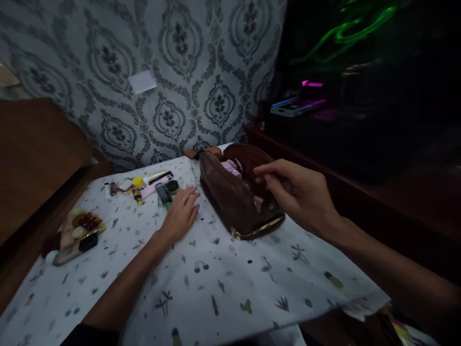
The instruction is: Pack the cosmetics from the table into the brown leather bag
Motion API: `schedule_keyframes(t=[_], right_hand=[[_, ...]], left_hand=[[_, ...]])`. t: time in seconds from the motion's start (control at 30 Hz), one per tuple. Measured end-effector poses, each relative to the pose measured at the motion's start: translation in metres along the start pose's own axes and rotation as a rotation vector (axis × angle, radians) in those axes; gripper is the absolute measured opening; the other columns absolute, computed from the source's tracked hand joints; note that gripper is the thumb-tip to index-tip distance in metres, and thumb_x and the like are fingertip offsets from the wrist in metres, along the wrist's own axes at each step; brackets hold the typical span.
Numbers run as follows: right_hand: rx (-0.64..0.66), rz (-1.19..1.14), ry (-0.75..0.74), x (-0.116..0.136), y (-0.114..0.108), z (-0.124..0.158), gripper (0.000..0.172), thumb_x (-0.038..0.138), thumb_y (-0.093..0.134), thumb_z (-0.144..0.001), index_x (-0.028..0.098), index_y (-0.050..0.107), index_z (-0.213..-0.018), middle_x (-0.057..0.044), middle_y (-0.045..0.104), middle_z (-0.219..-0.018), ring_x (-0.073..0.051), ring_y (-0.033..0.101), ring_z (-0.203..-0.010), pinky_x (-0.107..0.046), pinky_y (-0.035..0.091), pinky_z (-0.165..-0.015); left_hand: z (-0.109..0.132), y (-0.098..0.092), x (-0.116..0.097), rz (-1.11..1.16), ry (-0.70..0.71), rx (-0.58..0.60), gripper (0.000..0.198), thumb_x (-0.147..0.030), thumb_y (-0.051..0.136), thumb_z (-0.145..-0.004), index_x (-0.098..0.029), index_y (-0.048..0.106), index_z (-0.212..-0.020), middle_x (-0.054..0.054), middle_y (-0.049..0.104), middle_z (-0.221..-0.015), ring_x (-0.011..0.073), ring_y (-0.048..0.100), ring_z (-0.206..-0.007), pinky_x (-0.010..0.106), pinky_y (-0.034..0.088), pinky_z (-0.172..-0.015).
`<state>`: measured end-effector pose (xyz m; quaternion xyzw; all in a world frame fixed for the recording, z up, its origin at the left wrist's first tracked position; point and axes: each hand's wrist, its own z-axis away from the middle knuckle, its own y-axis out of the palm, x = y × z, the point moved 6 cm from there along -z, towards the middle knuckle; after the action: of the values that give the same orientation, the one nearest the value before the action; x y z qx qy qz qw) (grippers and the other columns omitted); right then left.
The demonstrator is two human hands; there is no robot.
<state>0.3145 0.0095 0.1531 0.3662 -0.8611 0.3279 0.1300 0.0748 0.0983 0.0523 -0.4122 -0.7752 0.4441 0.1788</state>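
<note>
A brown leather bag stands unzipped on the patterned tablecloth, with a gold zipper along its front edge. Pink and lilac items show inside its mouth. Over the bag's right side is my right hand, thumb and fingertips pinched together; whatever they may hold is too dark to make out. My left hand lies flat on the cloth left of the bag, fingers stretched and holding nothing. Just beyond it are a small dark green bottle and a round dark jar.
Behind the bottle lie a pink case, a yellow-capped item and other small cosmetics. Another cluster of cosmetics sits at the table's left. A papered wall rises behind; brown wooden furniture borders the left, a dark screen the right.
</note>
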Motion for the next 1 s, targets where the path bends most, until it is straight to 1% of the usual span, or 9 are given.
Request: schedule_keyframes(t=[0.17,0.37,0.47,0.53,0.63,0.73,0.83,0.9,1.0], right_hand=[[0.037,0.071,-0.213,0.022,0.02,0.01,0.021,0.01,0.05,-0.094,0.021,0.065,-0.103,-0.006,0.071,-0.092,-0.018,0.069,-0.08,-0.03,0.054,-0.068],[0.037,0.137,-0.384,0.044,0.042,0.022,0.021,0.005,0.054,-0.09,0.017,0.064,-0.104,-0.011,0.07,-0.101,-0.024,0.066,-0.095,-0.038,0.056,-0.081],[0.075,0.114,-0.472,0.06,0.061,0.032,0.022,0.005,0.055,-0.089,0.017,0.065,-0.104,-0.011,0.071,-0.102,-0.025,0.065,-0.098,-0.041,0.056,-0.083],[0.13,0.041,-0.512,0.069,0.081,0.041,0.023,0.003,0.055,-0.088,0.017,0.064,-0.103,-0.01,0.071,-0.101,-0.024,0.064,-0.099,-0.04,0.056,-0.084],[0.264,-0.072,-0.485,0.071,0.123,0.05,0.024,0.002,0.05,-0.088,0.018,0.064,-0.099,-0.008,0.07,-0.098,-0.022,0.063,-0.099,-0.037,0.057,-0.085],[0.421,-0.124,-0.35,0.057,0.171,0.052,0.024,0.006,0.046,-0.09,0.019,0.066,-0.094,-0.009,0.068,-0.097,-0.021,0.064,-0.096,-0.036,0.057,-0.082],[0.527,-0.09,-0.203,0.038,0.211,0.051,0.025,0.012,0.049,-0.088,0.018,0.067,-0.103,-0.011,0.068,-0.1,-0.024,0.065,-0.097,-0.04,0.057,-0.085],[0.568,-0.059,-0.152,0.029,0.229,0.052,0.028,0.017,0.051,-0.088,0.018,0.067,-0.111,-0.011,0.068,-0.104,-0.025,0.064,-0.099,-0.042,0.056,-0.088],[0.565,-0.025,-0.151,0.025,0.242,0.057,0.028,0.02,0.048,-0.092,0.018,0.067,-0.113,-0.013,0.067,-0.11,-0.027,0.062,-0.105,-0.045,0.054,-0.091]], left_hand=[[0.031,0.006,0.024,-0.137,-0.03,0.053,0.029,-0.023,0.041,-0.101,-0.017,0.054,-0.125,0.017,0.056,-0.142,0.0285,0.047,-0.139,0.055,0.036,-0.117],[0.053,0.002,0.052,-0.106,-0.185,0.042,0.04,-0.033,0.041,-0.102,-0.018,0.045,-0.138,0.017,0.048,-0.15,0.0286,0.04,-0.144,0.055,0.034,-0.118],[0.058,0.001,0.064,-0.066,-0.287,0.003,0.042,-0.037,0.041,-0.102,-0.019,0.043,-0.141,0.017,0.046,-0.152,0.0281,0.04,-0.144,0.054,0.034,-0.117],[0.059,0.001,0.069,-0.048,-0.325,-0.01,0.042,-0.037,0.041,-0.102,-0.02,0.043,-0.14,0.016,0.048,-0.151,0.0277,0.041,-0.143,0.054,0.034,-0.117],[0.06,0.002,0.075,-0.038,-0.377,-0.023,0.041,-0.037,0.041,-0.102,-0.02,0.044,-0.139,0.016,0.049,-0.149,0.0277,0.042,-0.142,0.054,0.034,-0.117],[0.061,0.002,0.079,-0.052,-0.422,-0.015,0.041,-0.037,0.042,-0.102,-0.019,0.045,-0.139,0.017,0.048,-0.15,0.0279,0.041,-0.143,0.055,0.033,-0.118],[0.063,0.002,0.084,-0.073,-0.442,-0.005,0.04,-0.037,0.043,-0.101,-0.019,0.045,-0.137,0.017,0.047,-0.151,0.0278,0.041,-0.143,0.054,0.033,-0.118],[0.065,-0.002,0.091,-0.093,-0.467,-0.026,0.039,-0.038,0.044,-0.101,-0.02,0.047,-0.136,0.016,0.049,-0.15,0.0277,0.042,-0.143,0.054,0.034,-0.118],[0.071,-0.011,0.111,-0.125,-0.527,-0.081,0.038,-0.036,0.042,-0.101,-0.019,0.048,-0.135,0.016,0.049,-0.149,0.0268,0.041,-0.143,0.052,0.033,-0.118]])
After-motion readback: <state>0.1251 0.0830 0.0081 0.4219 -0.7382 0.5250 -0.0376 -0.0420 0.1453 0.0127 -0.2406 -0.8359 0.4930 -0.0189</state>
